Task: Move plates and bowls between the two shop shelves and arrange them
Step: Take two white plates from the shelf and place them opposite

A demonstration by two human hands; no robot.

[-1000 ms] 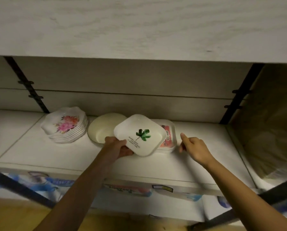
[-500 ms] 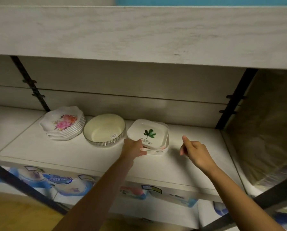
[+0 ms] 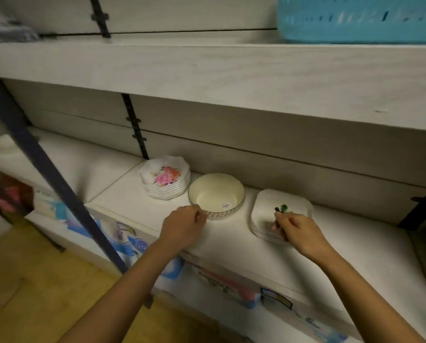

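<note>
**A:** Item 1, leaf plate (image 3: 266, 206). Location?

**B:** Lower shelf (image 3: 231, 241), right of centre in the frame. It lies flat on top of the square stack (image 3: 264, 235). 1.0 s ago it was tilted in the left hand (image 3: 183, 225) above that stack, whose top then showed a pink print. 0.5 s ago it was being set down. Now it covers the print, and the left hand is off it.

**A:** Meaning for the task?

**B:** Judged: 1 placement complete. The row on the shelf has 3 entries, left to right: floral plates (image 3: 166, 175), stacked; cream bowl (image 3: 214, 194), single; square stack. The next entry is probably squaring up the stack or shifting the bowl.

**A:** Item 2, right hand (image 3: 298, 230)?

**B:** It has come in from the bare shelf on the right and is now over the square stack, back of the hand up. Its fingers (image 3: 280, 220) are curled over the leaf print and hide part of it. Pinching the plate or only resting on it: cannot tell.

**A:** Item 3, left hand?

**B:** It has moved left to the near rim of the cream bowl, centre of the frame. Its fingers (image 3: 199, 215) are curled, with the tips just beside the rim. Contact or grip: cannot tell. Both forearms reach up from the lower edge of the frame.

**A:** Surroundings?

**B:** Upper shelf board (image 3: 231, 70) across the top of the frame. Blue basket (image 3: 355, 18) at upper right, blurred.
</note>
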